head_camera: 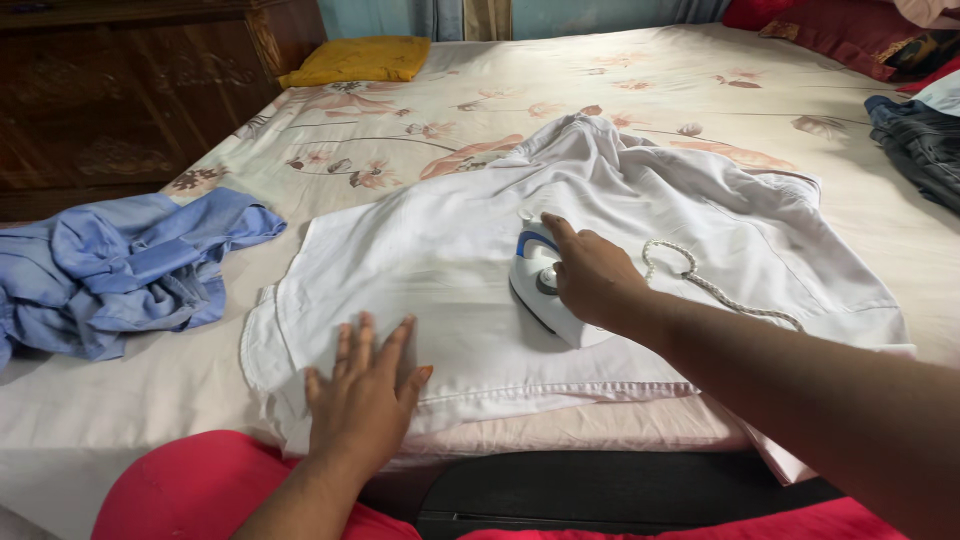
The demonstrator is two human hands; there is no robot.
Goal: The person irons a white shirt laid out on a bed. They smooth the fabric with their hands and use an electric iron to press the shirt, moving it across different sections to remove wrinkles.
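A white shirt [420, 260] lies spread on the bed, its far part bunched up. My right hand [592, 275] grips the handle of a white and blue iron [535, 285] that rests on the shirt's middle. A braided white cord [700, 285] trails from the iron to the right across the cloth. My left hand [362, 390] lies flat with fingers spread on the shirt's near hem, pressing the fabric down, a short way left of the iron.
A crumpled blue shirt [120, 265] lies at the bed's left edge. A yellow cushion [358, 60] sits at the far left, red pillows [830, 30] and dark jeans [925, 145] at the far right. A dark wooden cabinet [130, 90] stands left. The floral bedsheet [640, 80] covers the bed.
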